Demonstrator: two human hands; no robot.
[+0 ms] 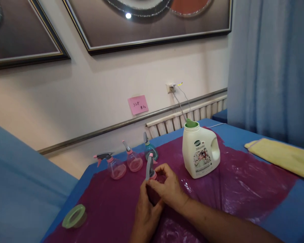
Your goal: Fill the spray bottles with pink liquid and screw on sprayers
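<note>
Both hands are around a spray bottle with a grey and pink trigger head, near the middle of the table. My left hand is closed around the body of the bottle, which is mostly hidden by the fingers. At the pink collar below the trigger head, my right hand grips with thumb and fingers. Behind stand two clear spray bottles with pink collars, one at the left and one beside it. A teal spray bottle is farther back.
A large cream jug with a green spout stands right of my hands. A light green cap lies at the left. Purple plastic sheeting covers part of the blue table. Folded yellow cloth lies at the right, near a blue curtain.
</note>
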